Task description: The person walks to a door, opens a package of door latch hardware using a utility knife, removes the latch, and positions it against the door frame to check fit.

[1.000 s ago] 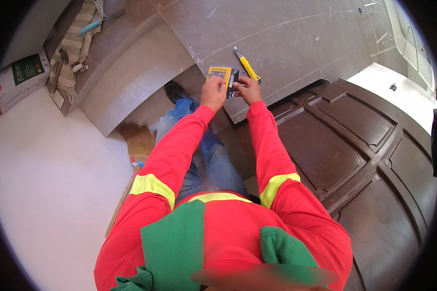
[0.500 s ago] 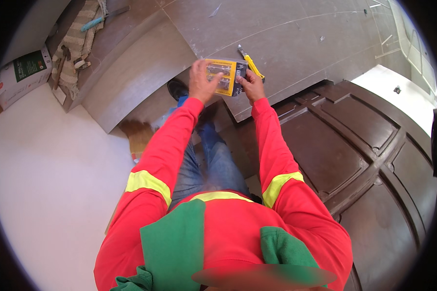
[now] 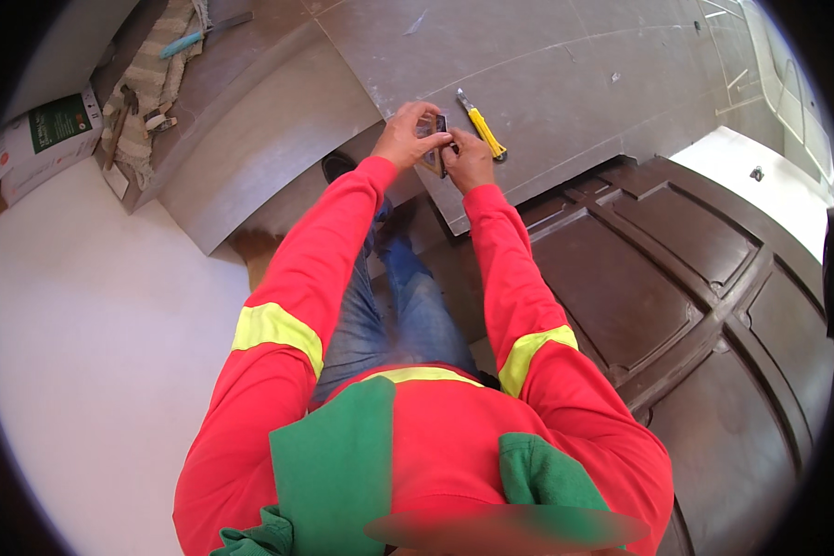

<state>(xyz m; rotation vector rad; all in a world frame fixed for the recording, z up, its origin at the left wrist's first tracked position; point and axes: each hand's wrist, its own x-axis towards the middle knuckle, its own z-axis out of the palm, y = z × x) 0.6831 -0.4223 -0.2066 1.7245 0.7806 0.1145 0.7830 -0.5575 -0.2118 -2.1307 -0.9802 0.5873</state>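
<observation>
Between my hands is a flat blister pack (image 3: 441,123) with a yellow and dark card. It is turned nearly edge-on, so its front is mostly hidden. My left hand (image 3: 404,139) curves round its left side, with thumb and fingers closing on it. On the other side my right hand (image 3: 471,161) pinches the pack's edge between thumb and fingers. A yellow utility knife (image 3: 482,128) lies on the grey slab just beyond my right hand, its blade end pointing away.
Grey tiled slab (image 3: 547,102) stretches ahead, with a step down at left. A dark panelled wooden door (image 3: 676,250) fills the right side. At far left are a striped cloth (image 3: 144,93), a hammer (image 3: 120,116), a blue-handled tool (image 3: 183,44) and a white carton (image 3: 51,144).
The pack has been turned from facing me to nearly edge-on. My right hand has shifted slightly left, and my left fingers have curled in on the pack. The knife stays put.
</observation>
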